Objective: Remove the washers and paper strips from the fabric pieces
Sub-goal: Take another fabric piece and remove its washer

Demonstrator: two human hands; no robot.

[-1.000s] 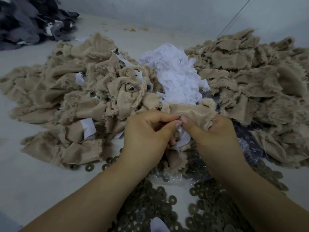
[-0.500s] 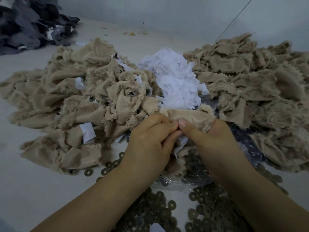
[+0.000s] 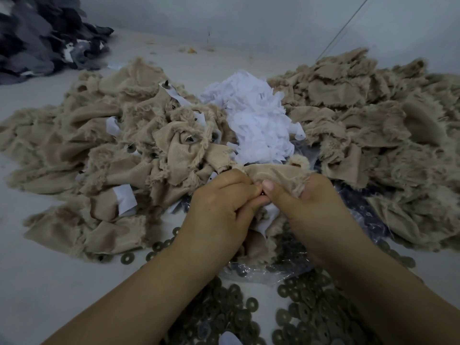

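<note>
Head view: left hand and right hand both pinch one beige fabric piece between them, paper strip dangling beneath.

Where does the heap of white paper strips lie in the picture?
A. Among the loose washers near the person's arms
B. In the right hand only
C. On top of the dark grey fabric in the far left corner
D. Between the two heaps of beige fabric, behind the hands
D: the white paper heap sits in the middle, with the left beige fabric heap on one side and the right beige fabric heap on the other.
</note>
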